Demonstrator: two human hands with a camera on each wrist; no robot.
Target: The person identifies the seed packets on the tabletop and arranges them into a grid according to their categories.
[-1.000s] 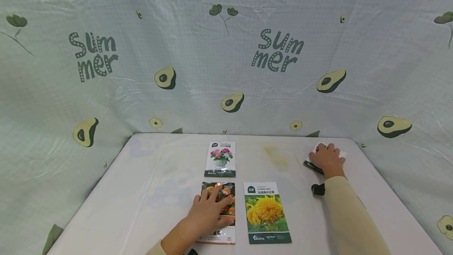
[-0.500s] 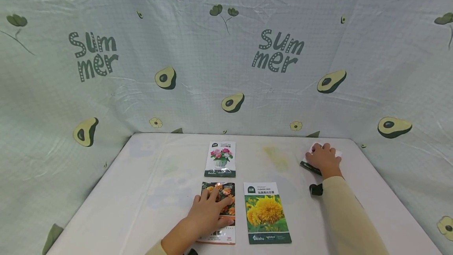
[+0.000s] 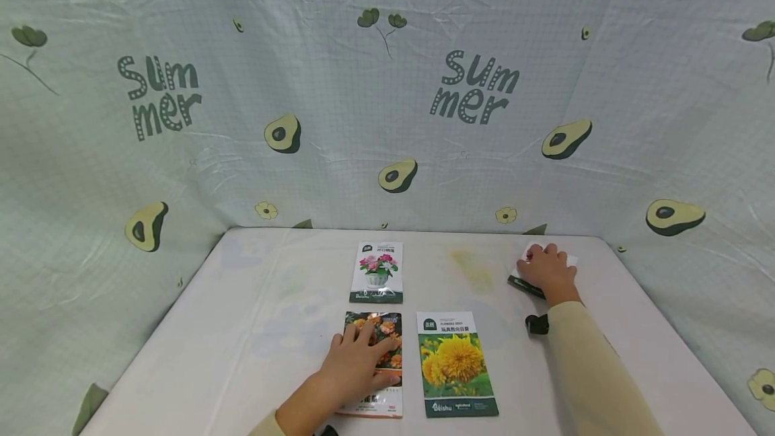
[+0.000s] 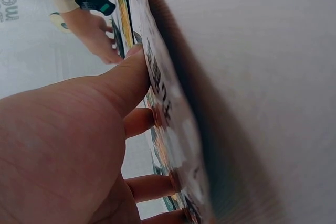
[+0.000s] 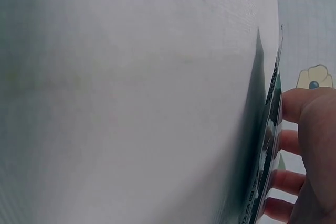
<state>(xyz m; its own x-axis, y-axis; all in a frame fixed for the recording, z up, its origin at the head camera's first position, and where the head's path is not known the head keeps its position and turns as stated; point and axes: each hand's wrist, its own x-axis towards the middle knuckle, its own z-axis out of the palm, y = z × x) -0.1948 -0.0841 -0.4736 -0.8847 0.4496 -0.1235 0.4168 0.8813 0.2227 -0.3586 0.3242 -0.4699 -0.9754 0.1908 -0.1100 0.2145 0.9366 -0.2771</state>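
Observation:
My left hand [image 3: 354, 365] rests with spread fingers on a seed packet with orange flowers [image 3: 390, 395], covering much of its picture. In the left wrist view the thumb and fingertips touch the face of that packet [image 4: 165, 93]. At the right, my right hand [image 3: 549, 272] lies over a white seed packet with a dark green strip [image 3: 525, 286]. The right wrist view has its fingertips [image 5: 270, 205] on the packet's face, with the packet's edge [image 5: 265, 156] toward the camera. Most of this packet's front is hidden under the hand.
A yellow-flower seed packet [image 3: 457, 365] lies between the two hands. Behind the orange one lies a packet with a pink flower pot [image 3: 377, 273]. The white table [image 3: 200, 355] meets a hanging printed cloth [image 3: 339, 86] at the back and sides.
The right hand has slid a little to the left, and the white packet beneath it has moved along. The left hand and the other packets have stayed in place.

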